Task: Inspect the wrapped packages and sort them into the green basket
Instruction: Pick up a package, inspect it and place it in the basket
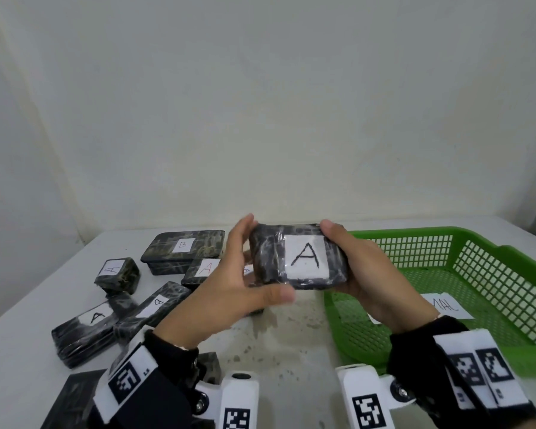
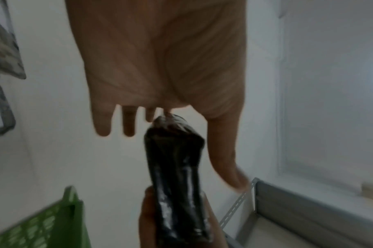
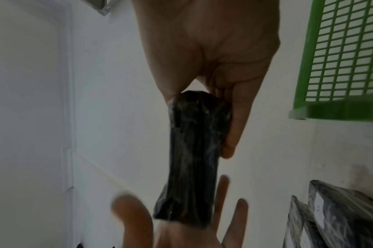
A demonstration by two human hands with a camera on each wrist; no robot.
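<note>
Both of my hands hold one wrapped package [image 1: 297,257] up above the table [image 1: 291,342], between the loose pile and the green basket [image 1: 477,274]. My right hand [image 1: 375,274] clamps its right end, thumb on top and fingers curled underneath. My left hand [image 1: 229,286] is looser: straight fingers spread behind the left end, thumb stretched along the lower edge, so I read it as supporting rather than pinching. I see a flat black block with rounded corners, sealed in glossy, wrinkled clear film, and a square white paper label facing me with a hand-drawn black A. From the right wrist view it [image 3: 194,159] looks slim and slab-like, streaked with highlights. The basket is rigid green plastic with a grid mesh floor and walls, and a paper slip [image 1: 446,305] lies inside. More film-wrapped dark packages [image 1: 130,289], lettered A and B, lie scattered on the smooth, speckled pale tabletop at my left.
</note>
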